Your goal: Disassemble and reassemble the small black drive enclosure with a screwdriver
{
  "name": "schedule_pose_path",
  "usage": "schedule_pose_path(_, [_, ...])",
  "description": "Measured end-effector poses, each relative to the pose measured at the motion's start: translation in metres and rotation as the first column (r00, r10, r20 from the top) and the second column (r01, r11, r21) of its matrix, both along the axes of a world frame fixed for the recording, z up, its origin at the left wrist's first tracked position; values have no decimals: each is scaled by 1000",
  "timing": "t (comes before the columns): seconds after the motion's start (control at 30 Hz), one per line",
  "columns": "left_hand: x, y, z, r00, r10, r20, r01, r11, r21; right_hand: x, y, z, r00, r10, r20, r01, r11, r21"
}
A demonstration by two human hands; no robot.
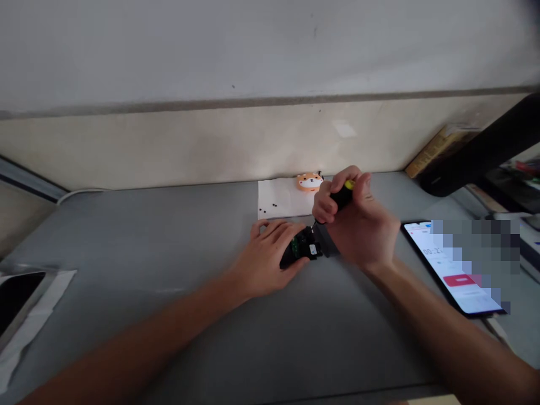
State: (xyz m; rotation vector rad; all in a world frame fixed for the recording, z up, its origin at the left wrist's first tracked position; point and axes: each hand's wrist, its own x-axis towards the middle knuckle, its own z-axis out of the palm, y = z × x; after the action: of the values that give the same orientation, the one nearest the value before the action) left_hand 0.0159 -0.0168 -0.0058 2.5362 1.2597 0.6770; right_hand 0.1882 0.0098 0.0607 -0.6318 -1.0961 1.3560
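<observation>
Showing one left hand (270,256), one right hand (358,228), one screwdriver (342,198), one device (305,248), one paper (280,192), and, on the paper, four dark bits (274,205) and one orange dog-faced case (310,183). Gripping the black, yellow-ended screwdriver in the right hand; holding the device on the table (169,242), before the paper, between left fingers and thumb. Appearing small and black, with exposed green circuit board (296,246) and one white label (313,249).
</observation>
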Motion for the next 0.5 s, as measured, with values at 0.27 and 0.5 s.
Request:
schedule_pose_path(0.27, [0, 0, -1, 1000, 1, -25, 0, 1000, 26, 1, 0, -1, 1000, -13, -11, 13, 1000, 20])
schedule_pose_path(0.5, [0, 0, -2, 1000, -4, -18, 5, 999, 49, 2, -1, -2, 1000, 11, -25, -11, 999, 36])
